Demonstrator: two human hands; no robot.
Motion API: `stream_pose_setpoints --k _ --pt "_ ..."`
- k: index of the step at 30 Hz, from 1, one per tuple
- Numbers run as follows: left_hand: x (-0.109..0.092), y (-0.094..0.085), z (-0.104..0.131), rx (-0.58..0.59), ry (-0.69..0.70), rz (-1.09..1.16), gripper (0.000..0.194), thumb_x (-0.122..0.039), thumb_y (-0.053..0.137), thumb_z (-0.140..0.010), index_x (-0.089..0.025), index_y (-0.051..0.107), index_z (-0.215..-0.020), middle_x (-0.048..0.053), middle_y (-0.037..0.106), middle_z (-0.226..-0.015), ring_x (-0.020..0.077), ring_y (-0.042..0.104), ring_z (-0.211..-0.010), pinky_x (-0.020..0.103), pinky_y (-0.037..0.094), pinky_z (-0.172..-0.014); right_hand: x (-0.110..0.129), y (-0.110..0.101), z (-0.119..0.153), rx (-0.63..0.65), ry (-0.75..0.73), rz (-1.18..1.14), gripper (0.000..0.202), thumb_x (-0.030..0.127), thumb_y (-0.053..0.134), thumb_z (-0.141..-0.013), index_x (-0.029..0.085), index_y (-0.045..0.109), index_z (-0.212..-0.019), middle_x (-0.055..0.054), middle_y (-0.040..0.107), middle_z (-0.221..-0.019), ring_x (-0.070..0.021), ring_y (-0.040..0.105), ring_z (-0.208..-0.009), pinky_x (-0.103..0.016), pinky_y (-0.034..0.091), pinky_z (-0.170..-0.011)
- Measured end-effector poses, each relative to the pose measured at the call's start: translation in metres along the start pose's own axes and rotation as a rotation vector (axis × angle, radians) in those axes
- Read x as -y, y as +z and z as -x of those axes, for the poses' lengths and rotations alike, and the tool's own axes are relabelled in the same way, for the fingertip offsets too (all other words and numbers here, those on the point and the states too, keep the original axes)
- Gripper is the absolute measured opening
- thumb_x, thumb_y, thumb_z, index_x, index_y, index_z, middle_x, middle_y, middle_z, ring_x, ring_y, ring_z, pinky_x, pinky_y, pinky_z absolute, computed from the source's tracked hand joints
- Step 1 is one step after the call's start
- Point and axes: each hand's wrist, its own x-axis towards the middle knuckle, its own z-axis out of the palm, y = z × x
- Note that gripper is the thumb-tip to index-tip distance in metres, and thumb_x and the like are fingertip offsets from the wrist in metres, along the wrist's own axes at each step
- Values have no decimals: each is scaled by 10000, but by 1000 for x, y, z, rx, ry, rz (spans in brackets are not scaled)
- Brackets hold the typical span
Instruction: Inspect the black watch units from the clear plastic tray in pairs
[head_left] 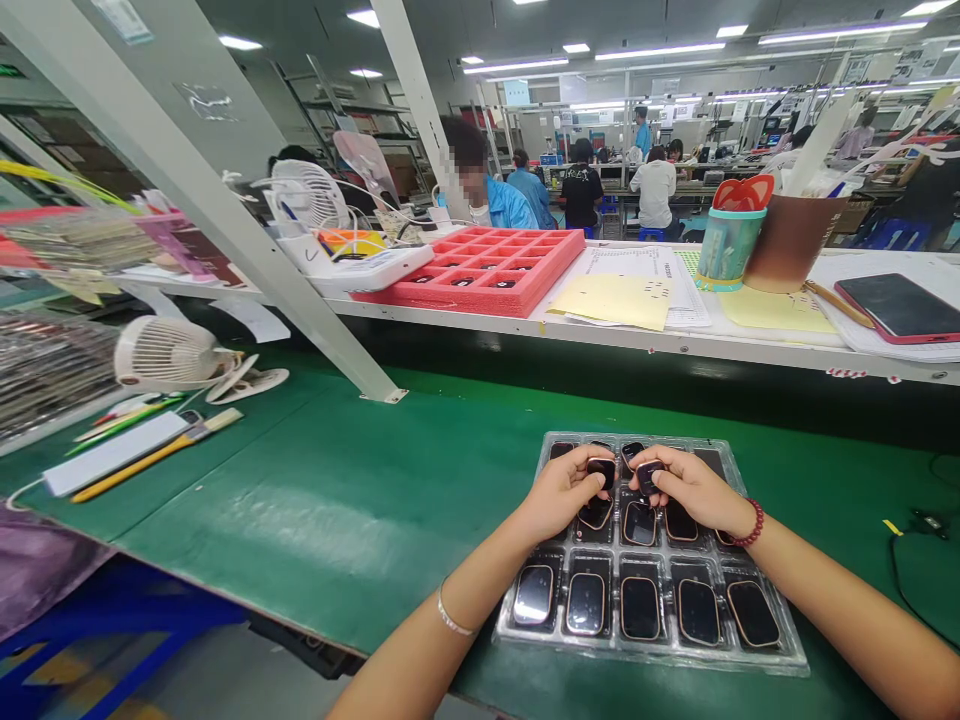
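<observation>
A clear plastic tray (652,658) lies on the green bench, its compartments holding several dark smartwatch faces with thin gold rims, such as the watch face (640,608) in the front row. Above the tray's back rows, my left hand (564,492) pinches one watch face (601,470) between thumb and fingers. Close beside it, my right hand (694,487) grips another watch face (649,477) the same way. Both held pieces are tilted with their dark glass towards me. My hands and wrists hide part of the middle and back compartments.
On the left of the bench (300,500) lie a brush (157,455), a white strip (116,452) and a small fan (169,355). A raised shelf behind carries a red foam tray (480,270), papers (615,300), cups (791,240) and a phone (907,303). A slanted post (300,270) crosses the left side.
</observation>
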Motion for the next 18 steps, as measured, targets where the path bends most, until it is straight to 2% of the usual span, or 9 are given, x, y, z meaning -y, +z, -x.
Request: stream_pose_setpoints --k 18 --pt "0 1 0 2 -7 -13 284 -269 636 -755 -136 582 -999 66 631 -937 133 612 -710 296 512 -714 2 1 0 0 -2 -7 236 249 494 -868 184 573 -1080 -48 652 -910 -126 588 -701 -274 518 -654"
